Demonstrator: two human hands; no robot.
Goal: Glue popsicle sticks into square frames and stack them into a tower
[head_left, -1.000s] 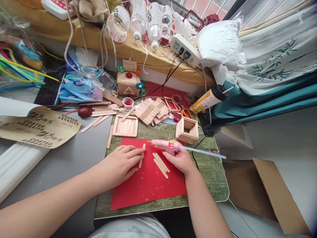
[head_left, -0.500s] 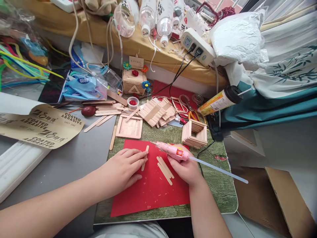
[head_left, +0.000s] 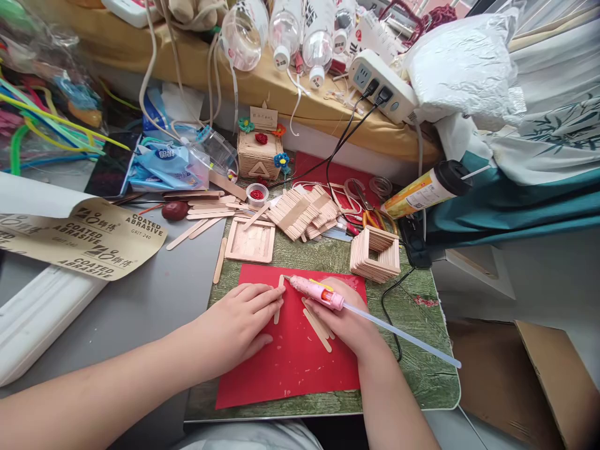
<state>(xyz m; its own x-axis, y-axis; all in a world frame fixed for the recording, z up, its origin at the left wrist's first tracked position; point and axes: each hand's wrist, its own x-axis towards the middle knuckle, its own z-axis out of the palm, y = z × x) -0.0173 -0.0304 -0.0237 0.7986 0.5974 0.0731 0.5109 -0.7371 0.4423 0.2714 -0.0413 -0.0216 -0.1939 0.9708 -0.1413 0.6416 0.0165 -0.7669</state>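
My left hand rests on the red paper, its fingertips holding down a wooden craft stick that points away from me. In my right hand is a pink hot glue gun, with a long translucent glue stick trailing out of its back. The nozzle is at the far end of the held craft stick; whether it touches is too small to tell. A few loose craft sticks lie on the paper, partly under my right hand.
Behind the paper stand a square stick frame, bundled craft sticks and a hollow stacked-stick box. A decorated stick box is further back. Black cables run to a power strip. A drink cup leans at right.
My right hand has brought the glue gun's nozzle left and down to the far end of the craft stick. My left hand keeps its hold on the stick. The view has shifted slightly.
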